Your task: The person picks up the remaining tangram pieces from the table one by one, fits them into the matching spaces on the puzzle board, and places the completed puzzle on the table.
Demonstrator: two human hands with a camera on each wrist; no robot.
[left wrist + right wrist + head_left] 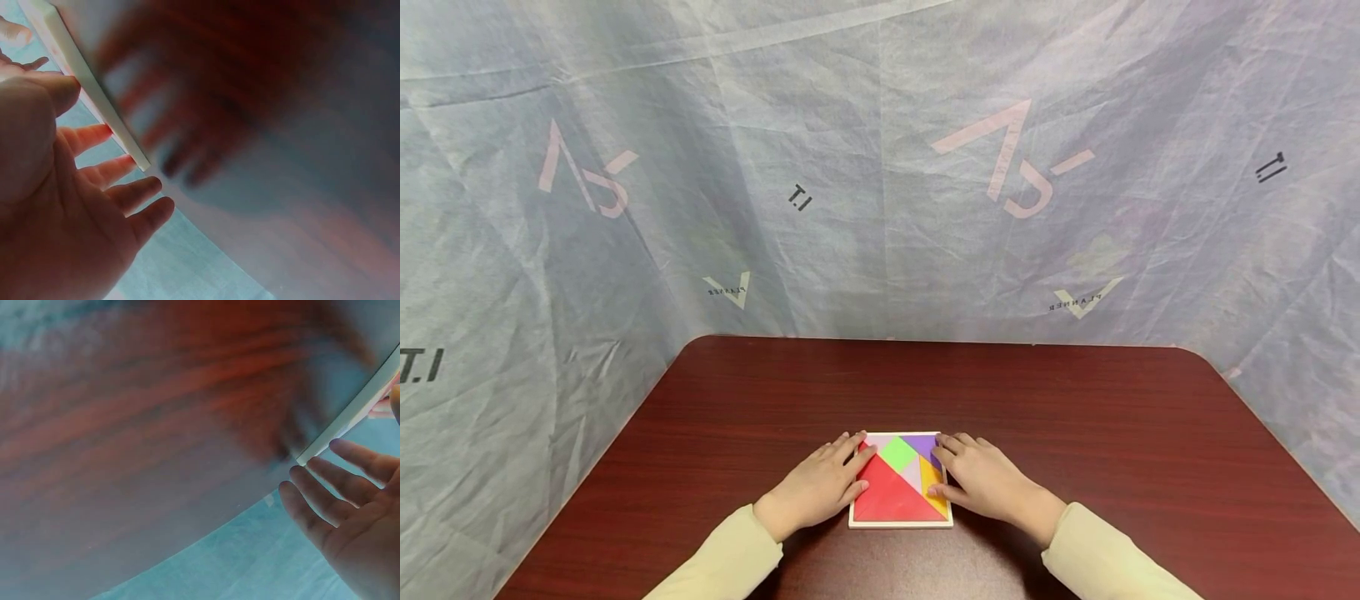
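A tangram puzzle in a square white tray (900, 525) lies flat on the table in the head view. Red pieces (897, 497) fill its left and near side. A green square (898, 454), a purple piece (917, 442), a yellow piece (932, 477) and pale pink pieces (912, 474) take up the rest. My left hand (816, 487) rests at the tray's left edge, fingertips over the red. On the opposite edge lies my right hand (988, 483), its fingertips by the purple and yellow pieces. Both wrist views show extended fingers along the tray's pale side (100, 94).
The dark red wood table (1075, 400) has rounded far corners. A grey printed cloth (880, 167) hangs behind it and along both sides. Pale sleeves (730, 554) cover the forearms.
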